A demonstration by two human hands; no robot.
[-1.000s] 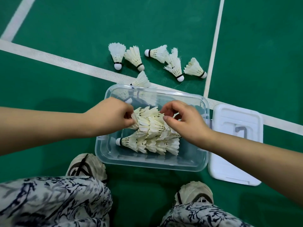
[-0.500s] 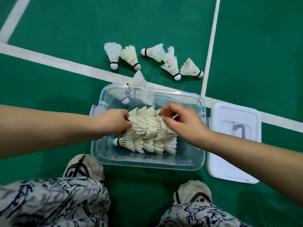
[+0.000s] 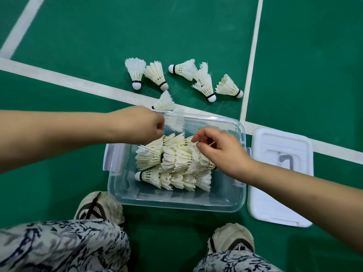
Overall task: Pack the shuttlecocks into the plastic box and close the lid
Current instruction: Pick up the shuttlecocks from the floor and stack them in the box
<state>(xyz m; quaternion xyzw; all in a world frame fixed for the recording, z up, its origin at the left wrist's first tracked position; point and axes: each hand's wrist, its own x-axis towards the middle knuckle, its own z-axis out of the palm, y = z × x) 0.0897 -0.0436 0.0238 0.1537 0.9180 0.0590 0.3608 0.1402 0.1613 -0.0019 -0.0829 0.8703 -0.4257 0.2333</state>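
Your left hand (image 3: 137,124) has lifted off the stack (image 3: 174,161) toward the box's (image 3: 176,203) far rim, fingers curled; whether it holds anything, I can't tell. Your right hand (image 3: 220,152) stays half-open, fingertips on the feathers. That row looks settled. Six shuttlecocks (image 3: 204,83) wait on the green court floor (image 3: 294,75); the lid (image 3: 279,177) lies right of the box.

A clear plastic box (image 3: 176,201) sits on the green court floor (image 3: 98,36) with nested rows of shuttlecocks (image 3: 172,161) inside, and its white lid (image 3: 275,203) lies just beside its right edge. The right hand (image 3: 220,152) rests curled on the stacked feathers, while the left hand (image 3: 137,124) is closed at the box's far left corner. Six loose shuttlecocks (image 3: 155,73) lie beyond the far edge.
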